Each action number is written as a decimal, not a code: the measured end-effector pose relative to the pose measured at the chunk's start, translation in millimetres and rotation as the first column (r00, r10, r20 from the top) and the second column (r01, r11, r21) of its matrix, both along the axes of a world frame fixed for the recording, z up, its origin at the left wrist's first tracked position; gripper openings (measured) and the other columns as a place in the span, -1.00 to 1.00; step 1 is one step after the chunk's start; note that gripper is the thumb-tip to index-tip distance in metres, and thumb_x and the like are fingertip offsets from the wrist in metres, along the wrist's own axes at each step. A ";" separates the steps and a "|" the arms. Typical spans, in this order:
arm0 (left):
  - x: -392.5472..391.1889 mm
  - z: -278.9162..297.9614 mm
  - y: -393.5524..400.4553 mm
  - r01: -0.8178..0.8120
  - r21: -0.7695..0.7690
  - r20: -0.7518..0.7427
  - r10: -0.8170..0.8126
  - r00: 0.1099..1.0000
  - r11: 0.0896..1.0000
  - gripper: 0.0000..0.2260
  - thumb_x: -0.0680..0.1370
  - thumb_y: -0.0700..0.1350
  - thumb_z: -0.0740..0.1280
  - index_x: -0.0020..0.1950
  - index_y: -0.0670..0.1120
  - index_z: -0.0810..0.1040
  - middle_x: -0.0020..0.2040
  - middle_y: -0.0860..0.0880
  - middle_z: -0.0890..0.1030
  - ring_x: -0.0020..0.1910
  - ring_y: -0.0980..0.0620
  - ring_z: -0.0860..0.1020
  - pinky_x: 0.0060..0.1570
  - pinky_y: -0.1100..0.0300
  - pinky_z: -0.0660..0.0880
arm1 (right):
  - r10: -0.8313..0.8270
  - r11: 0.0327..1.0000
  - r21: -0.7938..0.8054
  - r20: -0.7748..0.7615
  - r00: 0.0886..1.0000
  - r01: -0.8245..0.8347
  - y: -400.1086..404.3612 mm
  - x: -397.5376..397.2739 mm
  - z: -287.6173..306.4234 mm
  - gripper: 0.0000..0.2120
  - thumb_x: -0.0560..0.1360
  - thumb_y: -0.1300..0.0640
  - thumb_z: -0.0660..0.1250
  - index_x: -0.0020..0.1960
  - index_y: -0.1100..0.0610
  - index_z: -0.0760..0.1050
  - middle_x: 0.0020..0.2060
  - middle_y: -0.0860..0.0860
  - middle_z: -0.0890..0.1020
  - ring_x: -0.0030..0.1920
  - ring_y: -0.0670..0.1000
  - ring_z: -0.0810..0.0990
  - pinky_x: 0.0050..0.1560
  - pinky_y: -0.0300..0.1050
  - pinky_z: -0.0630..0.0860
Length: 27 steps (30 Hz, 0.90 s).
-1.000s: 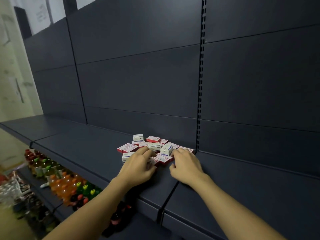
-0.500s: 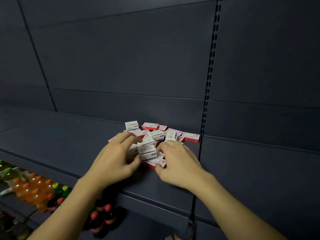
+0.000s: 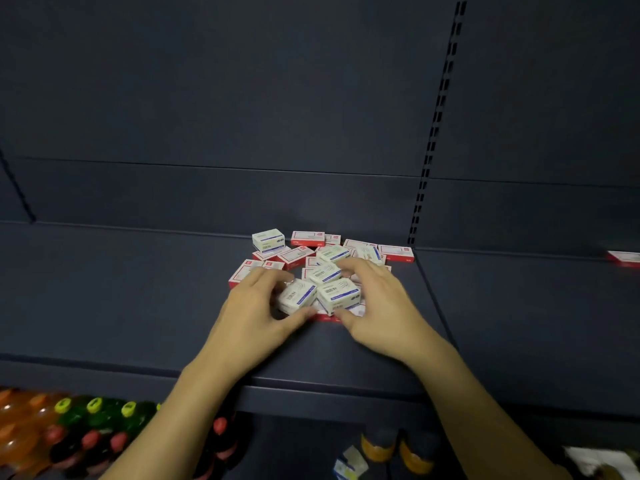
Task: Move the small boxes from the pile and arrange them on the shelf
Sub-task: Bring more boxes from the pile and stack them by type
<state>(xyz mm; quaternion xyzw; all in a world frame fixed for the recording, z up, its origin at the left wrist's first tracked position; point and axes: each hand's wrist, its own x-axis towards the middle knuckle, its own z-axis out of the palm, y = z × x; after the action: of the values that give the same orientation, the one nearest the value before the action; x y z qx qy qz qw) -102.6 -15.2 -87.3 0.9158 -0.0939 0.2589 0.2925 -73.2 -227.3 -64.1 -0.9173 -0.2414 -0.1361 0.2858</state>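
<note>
Head view: a pile of small boxes point(image 3: 313, 268), white with blue stripes and white with red edges, lies on the dark shelf point(image 3: 138, 299) close to the back panel. The left hand point(image 3: 251, 315) grips a white box point(image 3: 296, 296) between curled fingers and thumb. The right hand point(image 3: 379, 306) grips the adjoining white box point(image 3: 339, 295) likewise. Compared with 0.5 s ago, both hands have separated slightly, exposing these two boxes; a lone red-edged box point(image 3: 623, 257) has entered view at far right.
</note>
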 end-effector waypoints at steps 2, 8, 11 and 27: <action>0.6 -0.5 2.4 0.023 -0.039 -0.001 -0.023 1.000 0.999 -0.64 0.40 0.13 0.54 0.13 0.10 0.58 0.04 0.20 0.58 0.03 0.28 0.51 -0.03 0.49 0.38 | -0.012 1.000 -0.007 -0.009 1.000 0.012 3.0 0.3 -1.7 -0.36 0.44 0.07 0.49 0.44 -0.05 0.32 0.27 -0.19 0.44 0.32 -0.15 0.35 0.28 -0.26 0.30; 1.7 -0.2 5.6 0.059 -0.110 -0.048 -0.065 0.997 0.992 -0.63 0.40 0.01 0.55 0.17 0.08 0.58 0.06 0.21 0.60 0.06 0.23 0.54 0.00 0.49 0.39 | -0.023 0.996 -0.083 -0.035 0.999 0.020 1.8 4.6 0.7 -0.42 0.42 0.00 0.53 0.38 -0.05 0.41 0.20 -0.15 0.38 0.17 -0.19 0.21 0.20 -0.29 0.21; 3.0 0.1 4.9 0.054 -0.118 -0.074 -0.063 0.995 0.992 -0.65 0.40 0.08 0.55 0.14 0.11 0.58 0.05 0.23 0.58 0.06 0.26 0.52 -0.01 0.49 0.37 | -0.019 0.995 -0.098 -0.062 0.998 0.013 2.7 6.2 2.0 -0.49 0.43 -0.03 0.52 0.34 -0.08 0.47 0.17 -0.14 0.41 0.21 -0.13 0.27 0.20 -0.28 0.21; 19.2 23.7 -16.9 0.341 -0.007 0.000 -0.341 0.940 0.940 -0.60 0.39 -0.06 0.53 0.21 0.08 0.61 0.07 0.19 0.52 0.06 0.20 0.54 0.14 0.35 0.43 | -0.224 0.975 -0.017 -0.084 0.971 0.224 -44.4 -21.5 19.2 -0.59 0.32 0.00 0.61 0.13 -0.07 0.59 0.04 -0.19 0.51 0.09 -0.17 0.49 0.13 -0.25 0.45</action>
<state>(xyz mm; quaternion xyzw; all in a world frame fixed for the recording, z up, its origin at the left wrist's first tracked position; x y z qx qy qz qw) -83.4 -32.1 -63.5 0.8848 -0.2499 0.2040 0.3362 -94.8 -271.7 -44.9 -0.9448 -0.1246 -0.1273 0.2751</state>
